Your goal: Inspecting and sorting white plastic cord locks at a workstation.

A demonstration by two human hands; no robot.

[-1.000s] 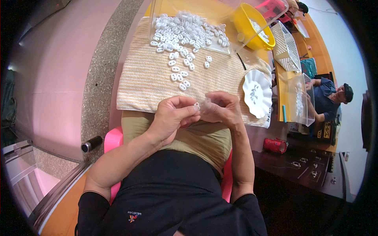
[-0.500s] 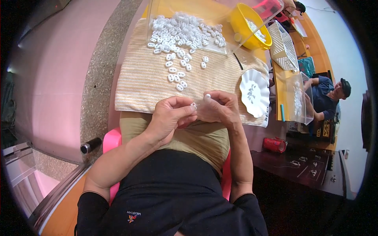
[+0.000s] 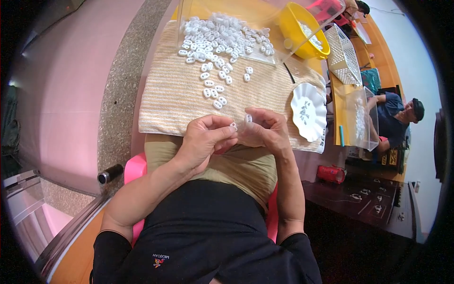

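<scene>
Above my lap, at the near edge of the striped towel (image 3: pixel 165 104), my two hands are close together. My left hand (image 3: pixel 204 137) pinches a small white piece with round loops (image 3: pixel 233 126) between thumb and forefinger. Between the thumb and fingers of my right hand (image 3: pixel 268 131) is a white oval plastic piece with two holes (image 3: pixel 248 119). Several similar oval pieces (image 3: pixel 213 92) lie loose on the towel beyond my left hand. They lead up to a big heap (image 3: pixel 213 38) spilling from a clear plastic bin (image 3: pixel 257 57).
Right of my hands stands a white scalloped dish (image 3: pixel 298 102) with small grey bits in it. A thin black stick (image 3: pixel 289 73) lies beyond it, near a yellow basin (image 3: pixel 288 28) of white pieces. Farther right are a perforated white basket (image 3: pixel 343 57) and a co-worker (image 3: pixel 392 111) at another clear bin.
The oval piece in my right hand has turned, so its holes now show. My left hand keeps its pinch almost unmoved. The view has shifted slightly.
</scene>
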